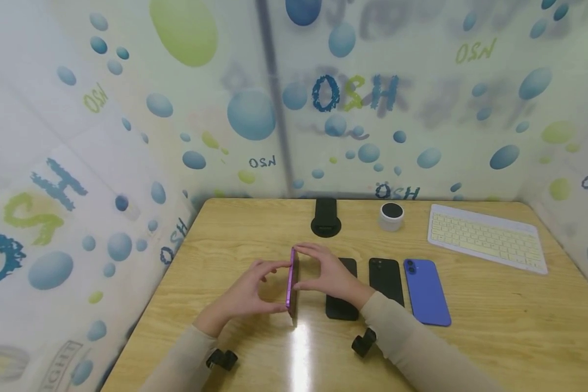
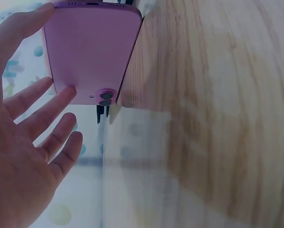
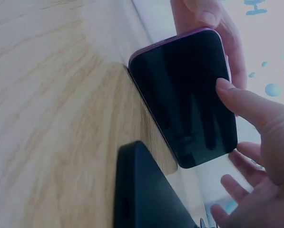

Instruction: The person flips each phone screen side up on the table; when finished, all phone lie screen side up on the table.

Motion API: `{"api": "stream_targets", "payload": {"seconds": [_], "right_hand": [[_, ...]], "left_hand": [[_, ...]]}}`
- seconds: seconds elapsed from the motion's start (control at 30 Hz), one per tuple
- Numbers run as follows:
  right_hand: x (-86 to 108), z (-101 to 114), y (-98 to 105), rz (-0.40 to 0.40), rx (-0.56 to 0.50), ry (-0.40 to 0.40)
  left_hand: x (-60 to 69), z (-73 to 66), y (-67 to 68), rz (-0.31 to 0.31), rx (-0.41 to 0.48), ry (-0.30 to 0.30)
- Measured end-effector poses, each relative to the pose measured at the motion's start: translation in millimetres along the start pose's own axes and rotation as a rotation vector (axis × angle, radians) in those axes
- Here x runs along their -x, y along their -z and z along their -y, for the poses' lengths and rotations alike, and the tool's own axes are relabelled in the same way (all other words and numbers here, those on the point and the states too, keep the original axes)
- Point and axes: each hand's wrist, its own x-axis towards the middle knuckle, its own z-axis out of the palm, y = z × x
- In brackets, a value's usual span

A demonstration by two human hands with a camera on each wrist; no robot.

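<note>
Your table [image 1: 215,234] carries a keyboard [image 1: 487,238] at the far right, well apart from the work. Your left hand [image 1: 245,296] holds the pink phone [image 2: 89,52] from one side, thumb at its near corner, fingers at its upper edge and back; your right hand [image 1: 333,277] pinches it from the other, thumb on the screen, a finger at the far end. The phone stands on its long side between them, left of the black phones [image 1: 386,280] and blue phone [image 1: 428,294]. The step looks like steadying it upright; your next move probably calls for both hands to turn together, lest it tip.
</note>
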Motion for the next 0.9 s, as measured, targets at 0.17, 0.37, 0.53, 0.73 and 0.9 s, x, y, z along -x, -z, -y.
{"api": "stream_targets", "payload": {"seconds": [0.17, 0.37, 0.53, 0.73, 0.9], "right_hand": [[-2.8, -7, -3, 0.055, 0.020, -0.024], [-5.0, -10, -10, 0.124, 0.176, -0.083], [-5.3, -9, -13, 0.112, 0.231, -0.098], [-4.6, -12, -15, 0.081, 0.262, -0.103], [-5.3, -15, -17, 0.068, 0.251, -0.107]], "left_hand": [[2.5, 3.0, 4.9, 0.007, 0.007, 0.044], [7.4, 9.5, 10.6, -0.005, 0.000, 0.084], [12.3, 13.7, 14.7, -0.007, -0.001, 0.079], [14.4, 19.6, 18.5, 0.012, -0.007, 0.101], [16.2, 24.7, 22.2, 0.046, -0.016, 0.121]]}}
